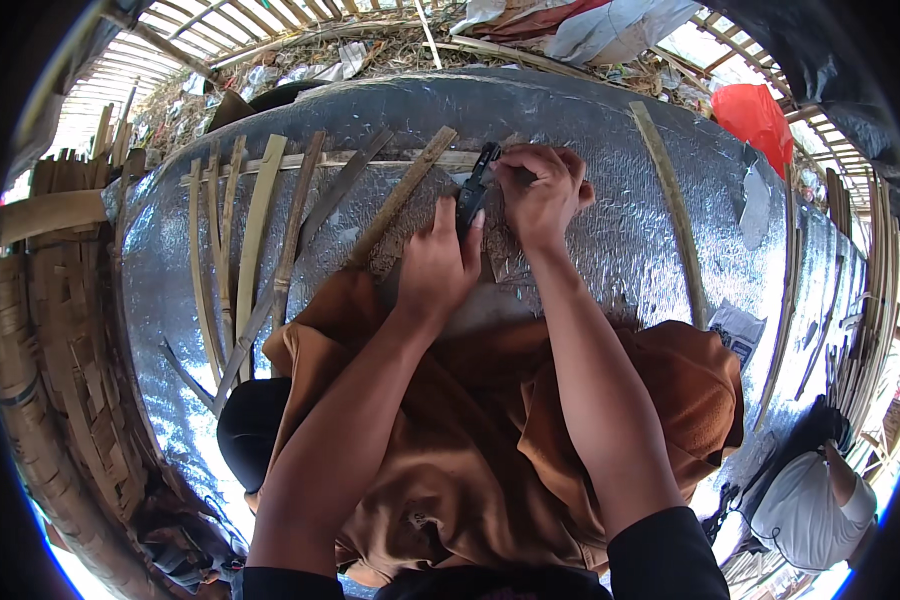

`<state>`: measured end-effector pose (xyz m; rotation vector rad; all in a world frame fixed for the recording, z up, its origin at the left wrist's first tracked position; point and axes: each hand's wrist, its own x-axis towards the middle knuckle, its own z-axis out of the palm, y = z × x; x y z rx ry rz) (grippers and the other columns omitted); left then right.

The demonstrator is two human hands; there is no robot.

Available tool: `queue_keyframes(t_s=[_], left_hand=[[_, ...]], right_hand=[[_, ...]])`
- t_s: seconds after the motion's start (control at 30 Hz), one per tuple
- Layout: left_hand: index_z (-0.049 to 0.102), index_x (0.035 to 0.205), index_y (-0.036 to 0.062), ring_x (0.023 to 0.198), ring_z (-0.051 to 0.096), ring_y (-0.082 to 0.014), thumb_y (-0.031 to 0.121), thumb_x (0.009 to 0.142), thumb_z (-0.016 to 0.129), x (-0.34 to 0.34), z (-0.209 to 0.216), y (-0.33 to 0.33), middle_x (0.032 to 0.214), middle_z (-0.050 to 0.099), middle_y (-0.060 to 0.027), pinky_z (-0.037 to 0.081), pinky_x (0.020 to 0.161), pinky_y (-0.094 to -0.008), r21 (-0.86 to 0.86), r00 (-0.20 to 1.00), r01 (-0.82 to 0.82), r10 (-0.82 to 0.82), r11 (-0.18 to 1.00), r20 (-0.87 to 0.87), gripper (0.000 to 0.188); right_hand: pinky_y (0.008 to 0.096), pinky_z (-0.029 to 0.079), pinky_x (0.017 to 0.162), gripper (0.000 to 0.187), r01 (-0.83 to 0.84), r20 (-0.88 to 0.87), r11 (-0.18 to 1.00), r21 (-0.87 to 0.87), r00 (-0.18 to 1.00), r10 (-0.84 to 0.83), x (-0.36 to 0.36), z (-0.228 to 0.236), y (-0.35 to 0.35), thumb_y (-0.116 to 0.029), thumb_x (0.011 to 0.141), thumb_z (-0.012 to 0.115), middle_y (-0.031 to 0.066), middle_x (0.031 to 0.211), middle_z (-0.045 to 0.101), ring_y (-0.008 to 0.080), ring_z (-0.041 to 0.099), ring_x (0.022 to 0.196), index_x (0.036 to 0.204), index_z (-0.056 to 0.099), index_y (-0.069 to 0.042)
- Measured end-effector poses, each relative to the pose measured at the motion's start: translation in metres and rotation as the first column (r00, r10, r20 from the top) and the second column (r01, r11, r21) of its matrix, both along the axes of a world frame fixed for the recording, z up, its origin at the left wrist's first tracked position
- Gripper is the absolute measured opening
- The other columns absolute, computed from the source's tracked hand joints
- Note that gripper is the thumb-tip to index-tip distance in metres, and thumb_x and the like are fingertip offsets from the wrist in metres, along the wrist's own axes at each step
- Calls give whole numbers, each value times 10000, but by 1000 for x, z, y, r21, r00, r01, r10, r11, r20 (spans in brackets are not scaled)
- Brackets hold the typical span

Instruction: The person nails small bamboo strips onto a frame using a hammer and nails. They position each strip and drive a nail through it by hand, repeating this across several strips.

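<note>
My left hand (438, 262) is closed around a slim black hand tool (476, 188), with its index finger and thumb along the sides. The tool is tilted, its far end leaning to the right; its exact kind is too small to make out. Beside that far end my right hand (544, 195) has its fingers curled in a pinch, and whatever is between them is hidden. Under the tool runs a pale bamboo strip (340, 159) lying crosswise. A longer bamboo strip (405, 195) slants toward my lap just left of the left hand.
Silvery foil sheeting (610, 260) covers the surface before me. Several bamboo strips (260, 215) lie at the left, one strip (667, 195) at the right. Brown cloth (470, 440) covers my lap. A red plastic bag (753, 122) is far right; another person (815, 505) sits near right.
</note>
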<state>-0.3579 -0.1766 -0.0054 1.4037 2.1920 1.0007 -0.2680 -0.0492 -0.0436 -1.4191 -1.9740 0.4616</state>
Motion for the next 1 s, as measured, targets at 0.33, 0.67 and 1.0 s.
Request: queue_keyframes(t_s=[0.33,0.67,1.0], left_hand=[[501,1248,-21,660,693,-471,223,1022,613,-1,-2,2,706,677,-258,562,548,-554,123,1000,-31,31,992,4,351],[543,1030,-16,547,649,-371,182,1019,641,-2,28,19,636,613,-189,484,506,-477,237,985,-151,127,960,116,222],[550,1101,48,503,476,-36,198,1058,613,12,146,-42,720,521,32,370,406,-225,155,686,-272,79,950,723,168]], right_hand=[[518,281,969,90,-11,-24,1000,9,1000,12,2,1,-1,-245,744,860,-127,988,754,235,544,1188,805,794,-237],[525,278,983,87,2,-11,999,-49,1000,-3,-2,5,-4,-285,778,850,-121,1024,762,234,521,1230,848,805,-261],[241,528,784,174,-363,-864,877,-314,493,-105,38,51,23,-50,880,827,76,914,769,82,679,860,1013,752,32]])
